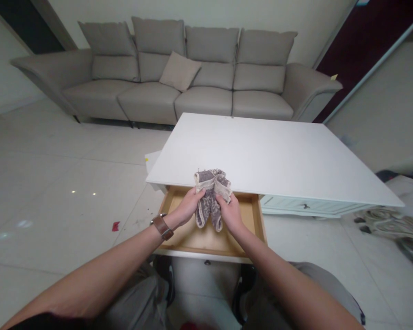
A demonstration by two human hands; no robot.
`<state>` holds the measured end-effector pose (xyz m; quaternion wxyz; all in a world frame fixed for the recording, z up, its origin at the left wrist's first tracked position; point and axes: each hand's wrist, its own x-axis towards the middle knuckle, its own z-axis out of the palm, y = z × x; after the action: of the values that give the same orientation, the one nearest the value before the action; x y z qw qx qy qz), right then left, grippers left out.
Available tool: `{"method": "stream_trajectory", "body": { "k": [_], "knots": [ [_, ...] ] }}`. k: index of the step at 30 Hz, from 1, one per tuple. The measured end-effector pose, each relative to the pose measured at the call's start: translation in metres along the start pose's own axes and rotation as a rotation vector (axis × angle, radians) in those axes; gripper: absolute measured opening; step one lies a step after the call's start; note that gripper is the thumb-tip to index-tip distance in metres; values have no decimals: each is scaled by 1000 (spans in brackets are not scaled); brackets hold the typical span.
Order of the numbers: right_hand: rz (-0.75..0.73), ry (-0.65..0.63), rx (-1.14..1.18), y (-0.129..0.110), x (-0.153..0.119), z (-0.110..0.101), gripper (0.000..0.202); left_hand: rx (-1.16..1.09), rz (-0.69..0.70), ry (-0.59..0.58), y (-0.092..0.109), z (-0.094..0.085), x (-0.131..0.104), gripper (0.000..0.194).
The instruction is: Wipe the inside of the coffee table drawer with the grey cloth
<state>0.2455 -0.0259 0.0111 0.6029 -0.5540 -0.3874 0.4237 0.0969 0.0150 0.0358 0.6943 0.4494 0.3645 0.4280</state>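
Note:
A grey-and-white patterned cloth, folded and bunched, hangs over the open wooden drawer of the white table. On its left side my left hand grips it, thumb on top. My right hand pinches the cloth's right side. Two folded ends of the cloth point down between my hands. The fingers behind the cloth are hidden. A watch with a brown strap is on my left wrist.
Beyond the table stands a long grey sofa with a beige cushion. A red scrap lies on the tiled floor at left. Piled fabric is at the right. My legs are on both sides of the drawer front.

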Motion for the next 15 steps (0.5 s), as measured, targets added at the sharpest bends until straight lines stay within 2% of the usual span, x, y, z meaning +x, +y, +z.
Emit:
{"method": "stream_trajectory", "body": {
  "k": [4, 9, 12, 15],
  "knots": [
    [-5, 120, -15, 2, 6, -5, 28, 222, 60, -12, 7, 3, -4, 45],
    [-27, 200, -23, -6, 0, -4, 29, 397, 92, -109, 9, 10, -11, 44],
    [-2, 75, -20, -11, -6, 1, 32, 407, 98, -116, 6, 14, -13, 48],
    [-4, -89, 4, -10, -9, 2, 39, 356, 76, -41, 6, 16, -11, 50]
  ]
}}
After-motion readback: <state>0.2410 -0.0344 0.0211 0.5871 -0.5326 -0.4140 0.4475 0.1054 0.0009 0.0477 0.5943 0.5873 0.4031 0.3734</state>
